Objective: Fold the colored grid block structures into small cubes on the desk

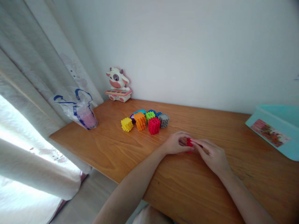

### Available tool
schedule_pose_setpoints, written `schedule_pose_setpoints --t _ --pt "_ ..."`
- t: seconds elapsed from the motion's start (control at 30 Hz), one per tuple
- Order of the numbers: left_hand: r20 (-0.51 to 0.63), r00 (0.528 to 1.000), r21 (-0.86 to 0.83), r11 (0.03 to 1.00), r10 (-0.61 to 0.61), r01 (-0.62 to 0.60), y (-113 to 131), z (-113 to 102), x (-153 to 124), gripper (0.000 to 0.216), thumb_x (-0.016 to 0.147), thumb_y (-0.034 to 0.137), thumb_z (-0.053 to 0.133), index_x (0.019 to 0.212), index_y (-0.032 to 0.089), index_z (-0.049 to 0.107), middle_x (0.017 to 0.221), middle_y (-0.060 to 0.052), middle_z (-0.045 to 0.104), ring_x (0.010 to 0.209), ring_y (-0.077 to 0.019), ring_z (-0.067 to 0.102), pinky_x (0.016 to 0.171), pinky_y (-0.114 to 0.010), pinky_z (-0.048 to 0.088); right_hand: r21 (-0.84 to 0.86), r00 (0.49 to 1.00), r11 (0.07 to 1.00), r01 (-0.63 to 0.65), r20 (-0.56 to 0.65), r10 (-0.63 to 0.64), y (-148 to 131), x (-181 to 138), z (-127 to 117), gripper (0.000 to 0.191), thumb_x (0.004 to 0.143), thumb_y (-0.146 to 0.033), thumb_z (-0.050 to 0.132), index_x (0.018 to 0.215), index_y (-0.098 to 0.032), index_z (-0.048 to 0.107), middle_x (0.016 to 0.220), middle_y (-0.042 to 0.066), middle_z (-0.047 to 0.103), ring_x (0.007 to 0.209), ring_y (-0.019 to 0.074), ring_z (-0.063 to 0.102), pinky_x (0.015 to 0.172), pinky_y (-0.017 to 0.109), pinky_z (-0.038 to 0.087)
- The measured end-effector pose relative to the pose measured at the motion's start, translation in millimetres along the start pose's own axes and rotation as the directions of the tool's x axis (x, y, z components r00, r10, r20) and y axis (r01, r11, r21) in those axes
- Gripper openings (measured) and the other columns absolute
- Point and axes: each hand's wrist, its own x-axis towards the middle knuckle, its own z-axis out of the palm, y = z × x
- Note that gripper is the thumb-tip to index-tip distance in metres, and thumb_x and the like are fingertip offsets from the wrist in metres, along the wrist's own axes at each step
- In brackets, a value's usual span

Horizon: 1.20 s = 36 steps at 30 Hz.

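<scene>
At the near side of the wooden table, my left hand [177, 143] curls its thumb and fingers around a small red plastic building piece [189, 142]. Meeting it from the right, my right hand [213, 154] pinches at the same red piece; a thin dark-red edge shows by its fingertips, and I cannot make out whether that is a separate piece. Farther back to the left stand stacks of notched plastic building tiles: a red stack [154, 126], a grey stack [163, 120], an orange stack [140, 121], a yellow stack [127, 124] and a green stack [150, 117]. Blue and purple ones are partly hidden behind.
A cow-shaped toy keyboard [118, 85] sits at the back left by the wall. Near the table's left edge is a pink drink cup [87, 116] in a clear plastic bag. At the right stands a pale turquoise bin [275, 132] with a picture label. Curtains hang at the left.
</scene>
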Motion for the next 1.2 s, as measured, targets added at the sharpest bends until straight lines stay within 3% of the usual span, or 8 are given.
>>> schedule_pose_setpoints --t 0.13,0.23,0.33,0.43,0.53,0.73,1.0,1.2 --pt "0.052 0.992 -0.177 0.977 -0.115 0.122 5.0 2.2 0.9 0.05 0.065 0.04 0.084 0.107 0.014 0.07 0.094 -0.008 0.072 0.077 -0.0147 0.066 0.078 -0.03 0.052 0.018 0.997 0.997 -0.07 -0.029 0.07 2.6 -2.6 1.0 0.028 0.092 -0.042 0.056 0.115 -0.03 0.068 0.105 0.006 0.074 0.088 0.0242 0.072 0.082 0.04 0.059" --pt "0.14 0.957 -0.427 0.856 -0.256 0.291 8.6 2.2 1.6 0.05 0.062 0.04 0.087 0.102 0.013 0.072 0.099 -0.008 0.072 0.083 -0.0152 0.067 0.088 -0.032 0.05 0.049 0.993 0.992 -0.119 0.017 0.118 3.0 -3.7 0.5 0.052 0.088 -0.047 0.063 0.134 -0.028 0.055 0.115 0.009 0.071 0.091 0.0254 0.072 0.08 0.042 0.06" --pt "0.262 0.912 -0.552 0.726 -0.316 0.41 11.5 -0.4 0.9 0.047 0.059 0.035 0.089 0.097 0.012 0.073 0.099 -0.008 0.072 0.082 -0.0149 0.068 0.089 -0.032 0.05 0.046 0.996 0.997 -0.057 0.077 0.053 1.3 -3.6 0.0 0.063 0.08 -0.054 0.071 0.134 -0.029 0.054 0.123 0.01 0.068 0.101 0.0287 0.07 0.089 0.048 0.058" --pt "0.252 0.914 -0.633 0.66 -0.318 0.404 16.2 -4.4 -0.1 0.034 0.068 0.028 0.085 0.096 0.011 0.073 0.097 -0.008 0.073 0.08 -0.0131 0.068 0.088 -0.028 0.052 0.056 0.996 0.998 -0.034 0.082 0.029 -0.1 -3.8 2.5 0.068 0.074 -0.056 0.076 0.133 -0.029 0.056 0.126 0.01 0.066 0.107 0.0309 0.068 0.095 0.051 0.055" --pt "0.204 0.923 -0.701 0.609 -0.327 0.371 20.2 -8.1 0.4 0.022 0.077 0.022 0.077 0.096 0.011 0.073 0.099 -0.009 0.073 0.079 -0.0115 0.069 0.086 -0.023 0.053 0.199 0.988 0.97 -0.138 0.094 0.121 1.5 -5.1 7.6 0.065 0.081 -0.049 0.072 0.139 -0.028 0.05 0.126 0.011 0.067 0.1 0.0271 0.071 0.09 0.047 0.059" --pt "0.221 0.913 -0.717 0.577 -0.343 0.39 19.3 -12.9 1.8 0.013 0.079 0.016 0.073 0.09 0.009 0.073 0.089 -0.007 0.072 0.074 -0.0104 0.069 0.077 -0.018 0.055 0.275 0.966 0.929 -0.248 0.147 0.214 8.7 -6.6 11.2 0.046 0.084 -0.047 0.069 0.125 -0.024 0.065 0.104 0.008 0.077 0.088 0.027 0.075 0.084 0.045 0.063" --pt "0.305 0.882 -0.67 0.577 -0.359 0.467 21.3 -18.5 1.5 0.012 0.082 0.018 0.071 0.088 0.007 0.072 0.084 -0.006 0.07 0.065 -0.0075 0.066 0.066 -0.015 0.052 0.174 0.987 0.976 -0.131 0.113 0.113 12.2 -3.8 9.3 0.029 0.084 -0.05 0.066 0.101 -0.029 0.077 0.104 0.006 0.077 0.091 0.0303 0.075 0.084 0.047 0.063" --pt "0.282 0.873 -0.595 0.642 -0.397 0.484 18.1 -19.8 4.6 0.016 0.083 0.021 0.07 0.092 0.009 0.072 0.088 -0.008 0.072 0.072 -0.0109 0.069 0.073 -0.02 0.053 -0.008 0.99 0.993 -0.116 0.074 0.117 21.6 -5.2 10.7 0.035 0.088 -0.053 0.057 0.097 -0.027 0.078 0.095 0.006 0.079 0.081 0.0283 0.076 0.077 0.043 0.064"
